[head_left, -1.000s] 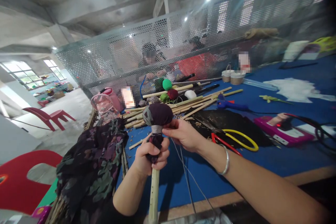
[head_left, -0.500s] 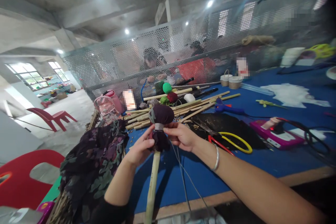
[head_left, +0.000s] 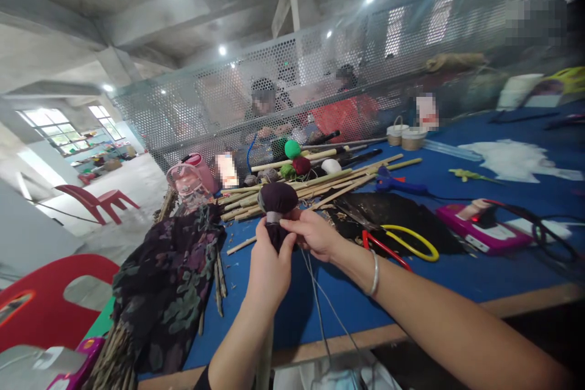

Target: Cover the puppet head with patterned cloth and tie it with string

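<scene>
A dark purple cloth bundle (head_left: pixel 278 198) with a grey band (head_left: pixel 274 217) round its neck stands on a pale wooden stick (head_left: pixel 265 353). My left hand (head_left: pixel 272 262) wraps round the bundle's lower part, below the band, and hides the upper stick. My right hand (head_left: pixel 315 233) pinches at the right side of the band; what lies between its fingertips is too small to tell. Two thin grey cords (head_left: pixel 316 292) hang down from beneath my right hand past the table edge.
Wooden sticks (head_left: pixel 329 186), yarn balls (head_left: pixel 292 148) and a pink bag (head_left: pixel 192 177) lie beyond my hands. Scissors (head_left: pixel 411 242), a blue glue gun (head_left: pixel 402 186) and a purple power strip (head_left: pixel 484 228) are right. Patterned dark cloth (head_left: pixel 169 286) lies left. People sit behind a mesh screen (head_left: pixel 205 103).
My left hand has moved right and up, from the bundle's left side to a wrap round its lower part. My right hand stays by the band. The view has shifted slightly.
</scene>
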`<state>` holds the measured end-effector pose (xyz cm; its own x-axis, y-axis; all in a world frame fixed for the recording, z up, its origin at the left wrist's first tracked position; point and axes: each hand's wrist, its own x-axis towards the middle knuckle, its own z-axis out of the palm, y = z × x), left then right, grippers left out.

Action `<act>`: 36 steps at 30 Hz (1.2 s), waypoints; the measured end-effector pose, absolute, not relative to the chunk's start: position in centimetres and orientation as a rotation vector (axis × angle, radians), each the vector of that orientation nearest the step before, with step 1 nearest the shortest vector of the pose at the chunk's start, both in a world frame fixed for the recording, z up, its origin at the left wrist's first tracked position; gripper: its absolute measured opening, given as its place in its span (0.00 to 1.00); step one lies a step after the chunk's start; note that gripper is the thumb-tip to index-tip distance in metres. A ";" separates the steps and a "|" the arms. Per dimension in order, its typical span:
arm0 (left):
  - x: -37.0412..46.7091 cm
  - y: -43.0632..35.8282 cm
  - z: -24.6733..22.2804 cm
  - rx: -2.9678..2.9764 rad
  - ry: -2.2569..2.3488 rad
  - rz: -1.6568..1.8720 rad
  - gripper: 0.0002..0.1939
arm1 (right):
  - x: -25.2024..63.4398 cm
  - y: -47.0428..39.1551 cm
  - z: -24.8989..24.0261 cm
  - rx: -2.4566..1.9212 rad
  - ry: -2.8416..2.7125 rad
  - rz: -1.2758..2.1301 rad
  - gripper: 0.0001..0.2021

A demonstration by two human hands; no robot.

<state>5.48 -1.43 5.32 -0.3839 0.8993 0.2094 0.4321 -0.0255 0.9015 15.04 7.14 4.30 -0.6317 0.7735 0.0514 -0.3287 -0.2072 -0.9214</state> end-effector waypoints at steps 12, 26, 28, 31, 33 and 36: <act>3.6 -1.2 4.2 1.432 1.777 1.365 0.16 | 16.2 7.8 4.7 -0.596 -1.414 1.852 0.13; 4.2 -1.8 5.8 0.998 1.409 1.299 0.12 | 14.9 8.4 3.8 -0.527 -1.292 2.046 0.20; 4.2 -1.8 6.3 0.922 1.262 1.259 0.12 | 15.3 8.8 3.6 -0.439 -1.276 2.125 0.20; 3.5 -1.3 6.2 0.804 0.936 1.009 0.13 | 16.2 9.2 3.1 -0.329 -1.295 2.279 0.20; 2.6 -0.7 5.8 0.733 0.760 0.786 0.16 | 16.6 9.3 2.8 -0.327 -1.323 2.293 0.23; 1.6 -0.2 6.1 0.801 0.932 0.813 0.18 | 16.5 9.0 2.9 -0.478 -1.274 2.165 0.20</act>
